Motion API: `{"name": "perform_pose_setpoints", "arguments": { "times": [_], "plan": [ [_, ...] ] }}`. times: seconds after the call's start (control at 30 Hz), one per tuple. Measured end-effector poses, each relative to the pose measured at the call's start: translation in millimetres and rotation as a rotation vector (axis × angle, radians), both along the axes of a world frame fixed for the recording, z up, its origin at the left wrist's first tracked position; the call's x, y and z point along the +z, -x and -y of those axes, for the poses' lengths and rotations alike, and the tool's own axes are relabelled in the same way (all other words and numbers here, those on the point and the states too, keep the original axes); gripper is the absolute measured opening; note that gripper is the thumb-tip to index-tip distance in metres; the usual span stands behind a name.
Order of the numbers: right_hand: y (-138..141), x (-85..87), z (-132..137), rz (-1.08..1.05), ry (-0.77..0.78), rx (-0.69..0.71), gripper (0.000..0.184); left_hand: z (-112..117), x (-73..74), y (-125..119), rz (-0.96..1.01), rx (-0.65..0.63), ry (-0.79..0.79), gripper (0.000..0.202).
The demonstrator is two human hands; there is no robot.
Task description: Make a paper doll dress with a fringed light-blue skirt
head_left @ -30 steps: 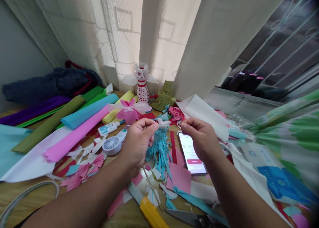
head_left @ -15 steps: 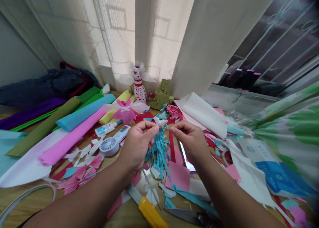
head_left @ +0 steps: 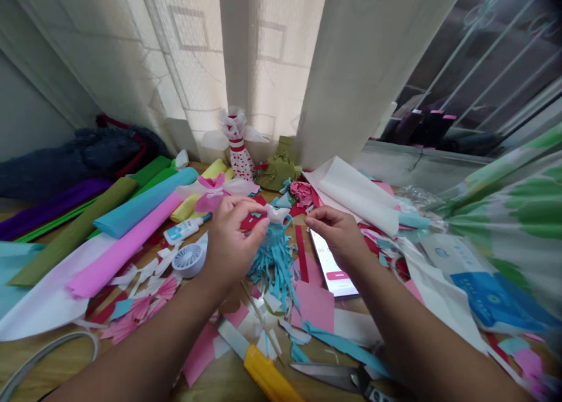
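Observation:
Between my hands stands a small paper piece with a blue crepe-paper fringe (head_left: 276, 256) and a white gathered top (head_left: 278, 215). My left hand (head_left: 235, 235) is beside it on the left, thumb and forefinger apart, fingertips close to the white top; I see nothing held there. On the other side, my right hand (head_left: 334, 233) has thumb and forefinger pinched together, a little apart from the fringe. Whatever is in that pinch is too small to make out. A phone (head_left: 331, 267) with a lit screen lies partly behind my right hand.
A yellow cutter (head_left: 267, 373) and scissors (head_left: 329, 375) lie in front. Leftward are a glue bottle (head_left: 182, 231), a small fan (head_left: 189, 259) and a pink crepe roll (head_left: 127, 238). Behind stand a red-and-white decorated bottle (head_left: 240, 156) and a green paper-wrapped one (head_left: 280, 165). Paper scraps (head_left: 314, 305) cover much of the table.
My left thumb and forefinger have parted from their pinch, and that hand has shifted left. My right hand stays pinched. More of the phone and the fringe shows; the view has shifted slightly.

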State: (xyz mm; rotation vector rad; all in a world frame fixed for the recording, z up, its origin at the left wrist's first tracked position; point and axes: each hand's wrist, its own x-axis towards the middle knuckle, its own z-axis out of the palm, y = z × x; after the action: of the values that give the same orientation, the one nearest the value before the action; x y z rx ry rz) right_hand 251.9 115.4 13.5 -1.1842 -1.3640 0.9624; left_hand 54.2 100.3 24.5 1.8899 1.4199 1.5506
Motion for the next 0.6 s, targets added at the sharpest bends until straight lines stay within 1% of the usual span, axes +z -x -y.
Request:
{"name": "perform_pose_setpoints", "arguments": {
  "times": [0.07, 0.13, 0.23, 0.37, 0.53, 0.6],
  "plan": [
    [-2.8, 0.8, -1.6, 0.009, -0.023, 0.013, 0.015, -2.4, 0.7, -1.4, -0.222, 0.04, -0.139, 0.012],
    [-5.0, 1.5, -2.5, 0.019, -0.042, 0.019, 0.014, -5.1, 0.3, -4.8, -0.319, 0.024, -0.163, 0.016],
    [-6.6, 1.3, -3.0, 0.04, -0.06, 0.014, 0.012, -8.8, -2.4, -11.6, -0.373, 0.001, -0.144, 0.017],
    [-7.8, -1.8, -3.0, 0.051, -0.066, 0.004, 0.012, -12.0, -4.6, -18.6, -0.411, 0.016, -0.167, 0.018],
    [-10.8, -4.3, -2.7, 0.012, -0.068, -0.008, 0.014, -15.0, -2.7, -22.8, -0.461, -0.012, -0.189, 0.038],
    [-11.6, -3.8, -1.9, 0.004, -0.067, -0.006, 0.014, -16.3, -2.3, -23.4, -0.492, -0.026, -0.179, 0.04]
  ]
}}
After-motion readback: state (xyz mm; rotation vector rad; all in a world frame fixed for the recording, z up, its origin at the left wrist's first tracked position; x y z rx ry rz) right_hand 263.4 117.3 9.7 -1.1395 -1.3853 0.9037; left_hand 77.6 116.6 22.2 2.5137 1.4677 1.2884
